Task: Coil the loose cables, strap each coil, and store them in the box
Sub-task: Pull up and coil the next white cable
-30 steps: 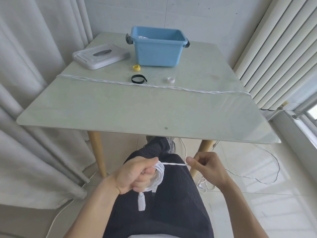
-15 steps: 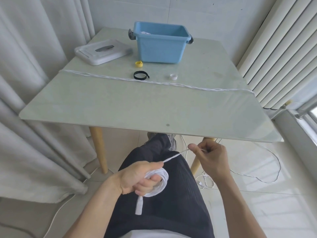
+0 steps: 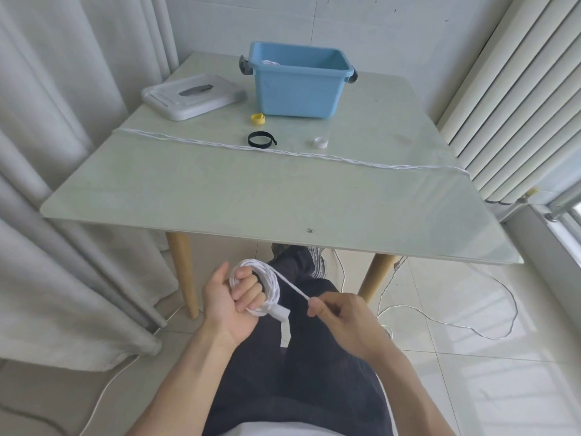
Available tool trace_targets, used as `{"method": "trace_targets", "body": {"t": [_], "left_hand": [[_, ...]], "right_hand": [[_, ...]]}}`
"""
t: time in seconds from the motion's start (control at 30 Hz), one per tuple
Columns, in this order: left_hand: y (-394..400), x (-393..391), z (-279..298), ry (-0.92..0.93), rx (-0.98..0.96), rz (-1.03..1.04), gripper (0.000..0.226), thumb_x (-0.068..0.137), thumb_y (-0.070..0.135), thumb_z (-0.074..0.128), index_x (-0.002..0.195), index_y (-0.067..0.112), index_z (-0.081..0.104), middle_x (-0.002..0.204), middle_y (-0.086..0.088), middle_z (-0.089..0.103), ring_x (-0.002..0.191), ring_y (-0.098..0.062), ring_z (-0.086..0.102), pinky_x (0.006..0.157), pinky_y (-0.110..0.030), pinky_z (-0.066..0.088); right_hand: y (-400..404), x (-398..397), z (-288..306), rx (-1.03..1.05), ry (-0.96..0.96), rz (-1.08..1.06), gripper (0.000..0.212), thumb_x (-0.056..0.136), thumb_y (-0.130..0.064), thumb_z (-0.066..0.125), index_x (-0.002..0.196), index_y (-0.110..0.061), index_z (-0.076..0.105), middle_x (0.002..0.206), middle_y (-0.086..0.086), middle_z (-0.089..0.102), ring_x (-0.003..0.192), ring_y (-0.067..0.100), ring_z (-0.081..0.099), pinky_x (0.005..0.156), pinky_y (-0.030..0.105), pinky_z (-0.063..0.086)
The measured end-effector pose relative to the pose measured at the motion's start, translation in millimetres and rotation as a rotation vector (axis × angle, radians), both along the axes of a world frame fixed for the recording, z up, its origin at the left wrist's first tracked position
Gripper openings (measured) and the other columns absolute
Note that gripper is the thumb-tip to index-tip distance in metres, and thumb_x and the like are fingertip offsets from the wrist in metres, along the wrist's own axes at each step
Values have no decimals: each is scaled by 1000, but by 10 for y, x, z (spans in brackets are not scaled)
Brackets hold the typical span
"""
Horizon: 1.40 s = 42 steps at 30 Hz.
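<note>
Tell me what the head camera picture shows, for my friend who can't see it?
A seated person's left hand grips a coil of white cable while the right hand pinches the loose strand. On the table ahead lie another long white cable, three straps: yellow, black, white, and an open blue box.

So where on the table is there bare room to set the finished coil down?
The glass tabletop is bare from its near edge to the long white cable. Behind it, the black strap loop, yellow strap roll and blue plastic box crowd.

Glass table (image 3: 220, 199), curtains (image 3: 63, 152), tiled floor (image 3: 471, 372)
</note>
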<state>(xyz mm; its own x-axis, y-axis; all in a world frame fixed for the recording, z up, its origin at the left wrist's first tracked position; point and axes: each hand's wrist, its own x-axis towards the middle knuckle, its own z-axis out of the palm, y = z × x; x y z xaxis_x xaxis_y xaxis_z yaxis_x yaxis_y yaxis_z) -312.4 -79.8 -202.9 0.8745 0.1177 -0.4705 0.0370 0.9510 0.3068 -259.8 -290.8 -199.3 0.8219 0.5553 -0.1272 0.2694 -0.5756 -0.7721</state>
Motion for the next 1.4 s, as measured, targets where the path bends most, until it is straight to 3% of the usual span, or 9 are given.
{"method": "trace_targets", "body": {"t": [0.13, 0.3, 0.4, 0.53, 0.67, 0.87, 0.93, 1.07, 1.4], "left_hand": [[57, 31, -2, -14, -19, 172, 35, 95, 29, 27, 70, 14, 46, 49, 5, 31, 37, -10, 28, 41, -23, 32], [-32, 126, 5, 89, 229, 200, 27, 102, 22, 32, 83, 12, 49, 66, -1, 41, 53, -15, 39, 66, -30, 36], [-25, 162, -18, 156, 598, 203, 31, 105, 16, 35, 80, 16, 54, 65, -2, 51, 52, -16, 45, 63, -33, 39], [-29, 102, -46, 178, 1241, -28, 39, 104, 18, 40, 71, 5, 56, 59, -10, 57, 54, -19, 53, 62, -35, 44], [-146, 28, -25, 62, 1450, -467, 33, 105, 24, 40, 92, -2, 55, 81, -20, 65, 64, -15, 59, 67, -34, 53], [-263, -53, 85, -132, 1219, -824, 57, 103, 47, 26, 80, 5, 56, 71, -13, 55, 65, -19, 49, 78, -38, 45], [-218, -82, 179, -190, 1105, -922, 67, 102, 55, 21, 77, 7, 62, 62, -13, 48, 55, -19, 41, 66, -28, 43], [-160, -78, 289, -240, 950, -1071, 61, 95, 59, 37, 81, 6, 63, 49, -1, 28, 42, -14, 21, 45, -23, 27], [18, -83, 255, -86, 554, -768, 47, 88, 56, 51, 57, 22, 41, 45, 6, 20, 41, -11, 10, 40, -22, 14]], "right_hand": [[95, -129, 6, -45, -25, 100, 38, 101, -43, 53, 80, -16, 71, 57, -8, 44, 56, 10, 37, 56, 20, 32], [211, -277, 60, -117, -64, 164, 44, 102, -29, 51, 59, -32, 40, 54, -11, 43, 57, 16, 37, 55, 23, 29], [192, -313, 96, -149, -52, 156, 30, 100, -32, 53, 72, -24, 61, 57, -16, 52, 60, 11, 48, 56, 20, 35], [195, -326, 205, -27, -90, 135, 23, 98, -36, 56, 86, -24, 70, 68, -7, 64, 65, 12, 56, 60, 20, 41], [212, -287, 304, 41, -200, 163, 28, 99, -33, 57, 78, -18, 69, 58, -4, 54, 57, 18, 46, 54, 23, 35], [167, -201, 414, 139, -173, 30, 21, 92, -32, 69, 72, -29, 73, 68, -14, 70, 54, 8, 55, 54, 21, 43], [131, -153, 414, 148, -140, -77, 21, 80, -43, 80, 70, -26, 74, 63, -13, 69, 53, 8, 56, 54, 27, 46], [30, -54, 412, 146, -120, -145, 45, 55, -59, 89, 56, -21, 64, 49, -1, 57, 45, 6, 38, 46, 18, 30], [-129, 59, 455, 29, -23, -166, 52, 81, -63, 60, 53, -20, 57, 42, -11, 41, 43, 7, 34, 47, 18, 30]]}}
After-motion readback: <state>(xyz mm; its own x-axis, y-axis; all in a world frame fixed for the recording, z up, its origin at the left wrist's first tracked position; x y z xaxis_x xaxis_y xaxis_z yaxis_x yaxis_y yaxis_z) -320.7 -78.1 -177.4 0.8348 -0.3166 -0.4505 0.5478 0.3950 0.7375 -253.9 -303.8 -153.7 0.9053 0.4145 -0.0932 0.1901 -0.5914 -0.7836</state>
